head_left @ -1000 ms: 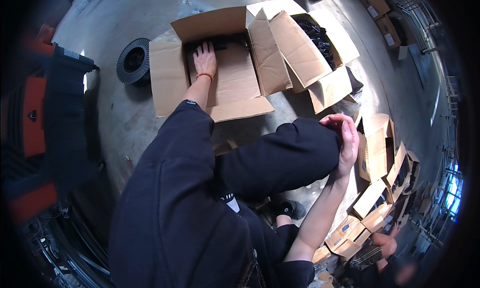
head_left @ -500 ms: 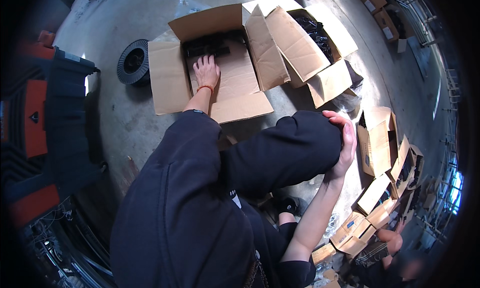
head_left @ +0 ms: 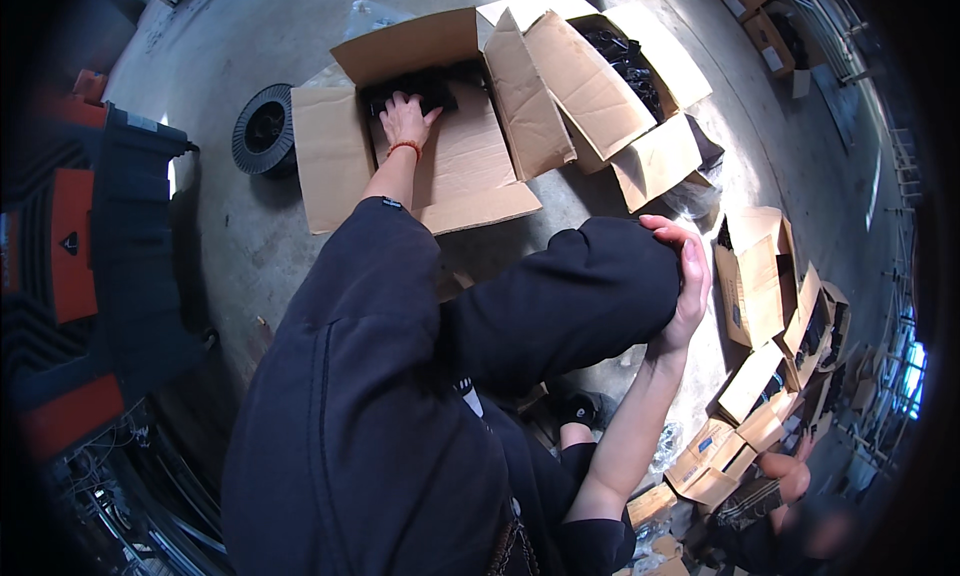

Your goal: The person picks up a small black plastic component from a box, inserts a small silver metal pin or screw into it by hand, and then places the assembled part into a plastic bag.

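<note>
Inside an open cardboard box (head_left: pixel 465 161) on the floor in front of me is my left hand (head_left: pixel 406 124). Its fingers are spread, with the tips touching a dark black item (head_left: pixel 425 86) along the box's far side; the item's exact kind is hard to make out. A thin reddish bracelet (head_left: pixel 404 148) circles the left wrist. My right hand (head_left: pixel 690 281) cups my bent knee (head_left: pixel 620 271), which is covered in dark cloth, and its fingers curl round the front of it.
A second open carton (head_left: pixel 595 86) with black plastic-wrapped contents stands to the right of the box. More cartons (head_left: pixel 755 286) line the right side. A black spool (head_left: pixel 265 129) lies left, beside a large dark-and-orange case (head_left: pixel 140 226). Another person (head_left: pixel 780 506) is at lower right.
My left hand has shifted slightly farther into the box, its fingers now over the black item's edge and the thumb out to the right. The right hand stays on the knee.
</note>
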Demonstrator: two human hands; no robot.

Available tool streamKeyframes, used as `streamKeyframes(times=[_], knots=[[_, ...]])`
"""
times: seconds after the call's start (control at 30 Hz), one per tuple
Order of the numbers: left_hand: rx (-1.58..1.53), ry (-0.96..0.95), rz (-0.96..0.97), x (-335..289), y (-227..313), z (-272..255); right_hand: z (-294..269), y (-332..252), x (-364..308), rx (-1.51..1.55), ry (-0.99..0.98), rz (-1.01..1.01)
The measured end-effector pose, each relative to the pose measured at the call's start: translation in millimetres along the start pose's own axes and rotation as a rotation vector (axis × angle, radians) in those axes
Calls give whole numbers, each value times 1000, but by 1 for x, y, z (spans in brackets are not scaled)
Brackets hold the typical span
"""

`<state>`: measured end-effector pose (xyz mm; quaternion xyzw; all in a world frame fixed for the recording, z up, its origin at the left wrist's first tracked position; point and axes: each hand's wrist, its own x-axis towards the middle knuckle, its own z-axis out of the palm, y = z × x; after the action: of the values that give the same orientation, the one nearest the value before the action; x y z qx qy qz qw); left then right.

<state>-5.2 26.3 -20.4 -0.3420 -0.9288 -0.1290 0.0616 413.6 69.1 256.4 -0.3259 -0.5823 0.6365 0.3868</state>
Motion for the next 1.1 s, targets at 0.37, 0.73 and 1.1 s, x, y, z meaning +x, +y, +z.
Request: streamKeyframes(times=[0.37,0.73,1.1], knots=[[61,-87,375,-7,1,-25,-3,-1,-1,19,1,7],[145,-171,346,11,27,-8,-2,0,-1,13,3,-2],[90,-136,401,3,11,-4,-2,2,-2,-28,21,-12]])
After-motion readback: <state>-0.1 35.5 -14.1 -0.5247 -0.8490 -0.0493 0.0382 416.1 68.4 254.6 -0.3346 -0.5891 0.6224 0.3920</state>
